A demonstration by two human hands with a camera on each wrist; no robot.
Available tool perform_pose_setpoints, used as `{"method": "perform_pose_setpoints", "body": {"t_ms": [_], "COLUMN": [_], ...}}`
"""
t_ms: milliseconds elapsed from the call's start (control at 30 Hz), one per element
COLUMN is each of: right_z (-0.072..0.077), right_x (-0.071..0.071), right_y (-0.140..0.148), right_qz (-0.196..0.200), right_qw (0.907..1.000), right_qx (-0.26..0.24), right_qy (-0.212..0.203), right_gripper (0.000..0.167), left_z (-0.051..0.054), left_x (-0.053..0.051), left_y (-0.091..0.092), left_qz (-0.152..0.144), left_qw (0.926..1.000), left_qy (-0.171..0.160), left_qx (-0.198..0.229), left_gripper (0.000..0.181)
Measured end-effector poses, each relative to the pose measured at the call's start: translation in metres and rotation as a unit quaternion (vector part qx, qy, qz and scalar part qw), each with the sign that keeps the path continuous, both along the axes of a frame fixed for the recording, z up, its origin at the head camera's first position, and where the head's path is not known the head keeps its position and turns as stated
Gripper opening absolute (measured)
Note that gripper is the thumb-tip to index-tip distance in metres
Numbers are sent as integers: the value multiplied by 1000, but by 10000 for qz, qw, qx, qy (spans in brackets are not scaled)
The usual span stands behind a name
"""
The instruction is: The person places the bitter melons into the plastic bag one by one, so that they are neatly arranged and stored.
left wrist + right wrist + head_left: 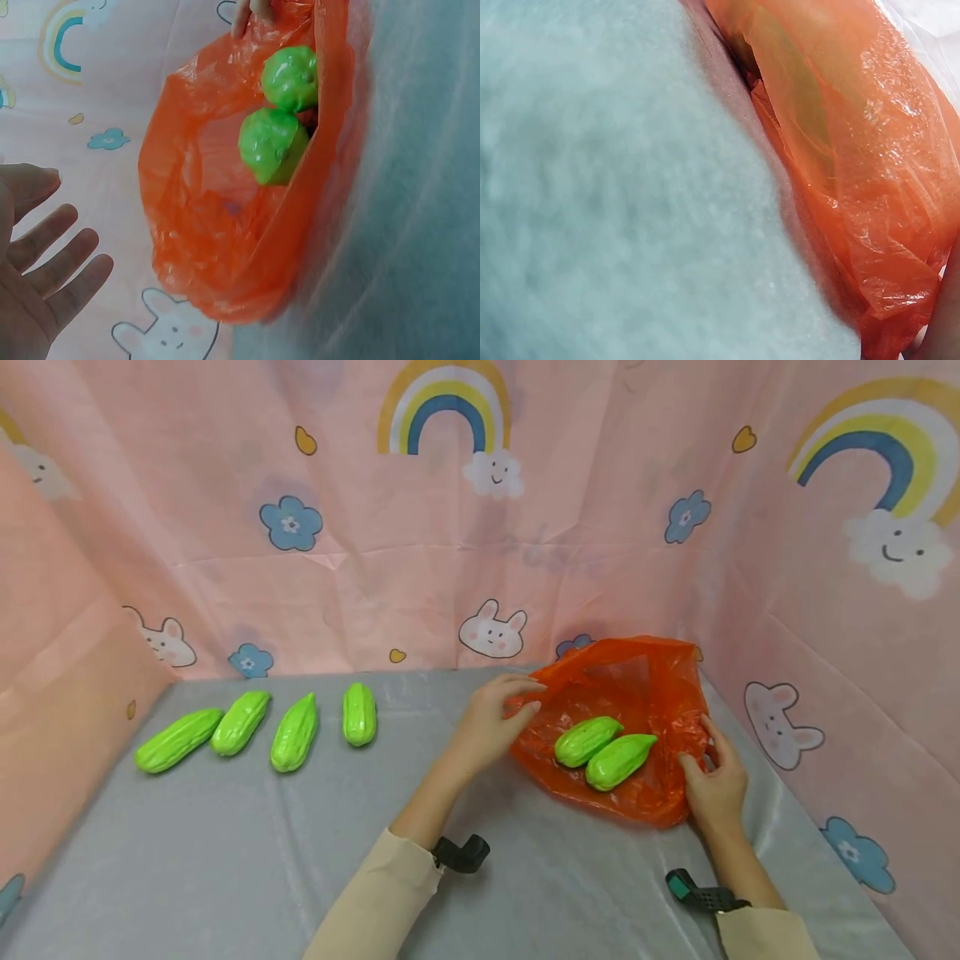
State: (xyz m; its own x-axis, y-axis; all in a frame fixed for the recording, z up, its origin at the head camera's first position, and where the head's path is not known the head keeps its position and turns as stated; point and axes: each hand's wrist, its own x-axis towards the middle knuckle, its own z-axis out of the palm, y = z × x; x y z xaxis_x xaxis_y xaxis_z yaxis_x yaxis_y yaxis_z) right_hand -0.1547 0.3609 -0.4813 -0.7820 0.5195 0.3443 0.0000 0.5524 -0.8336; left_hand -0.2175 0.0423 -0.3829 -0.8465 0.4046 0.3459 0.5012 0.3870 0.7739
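From my remote seat I read the orange bag [663,689] as sitting on the far right of the grey tabletop [225,868], its mouth spread wide. Inside lie two green gourds, a nearer gourd [622,762] and a farther gourd [588,742], side by side and touching. The right hand [718,781] pinches the bag's right rim between thumb and fingers. The left hand [491,724] is beside the left rim, fingers extended and spread, gripping nothing; the left wrist view shows a gap to the film.

To manage this well, I'd hold the right rim up and outward, take the left rim lightly, and pull both sides evenly — thin film like this could fold in or tear. I'd also mind the low near edge, where a gourd might roll out.

Farther off, four more gourds [294,733] lie at the far left — well apart from the bag — before a pink backdrop [420,560].
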Motion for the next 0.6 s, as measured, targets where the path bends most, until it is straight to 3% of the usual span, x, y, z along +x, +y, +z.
{"method": "perform_pose_setpoints", "body": {"t_ms": [167, 333, 600], "right_z": [1, 2, 1], "right_x": [0, 0, 0], "right_y": [0, 0, 0], "right_qz": [6, 2, 0], "right_qw": [10000, 9999, 9999], "right_qx": [-18, -98, -92], "right_qy": [-17, -85, -89], "right_gripper": [60, 60, 60], "left_z": [0, 1, -3], "left_x": [-2, -6, -6], "left_y": [-17, -39, -70], "left_qz": [59, 315, 656], "left_qw": [9998, 9985, 9975], "left_qy": [156, 422, 234], "left_qx": [-76, -152, 77], "left_gripper": [25, 26, 28]}}
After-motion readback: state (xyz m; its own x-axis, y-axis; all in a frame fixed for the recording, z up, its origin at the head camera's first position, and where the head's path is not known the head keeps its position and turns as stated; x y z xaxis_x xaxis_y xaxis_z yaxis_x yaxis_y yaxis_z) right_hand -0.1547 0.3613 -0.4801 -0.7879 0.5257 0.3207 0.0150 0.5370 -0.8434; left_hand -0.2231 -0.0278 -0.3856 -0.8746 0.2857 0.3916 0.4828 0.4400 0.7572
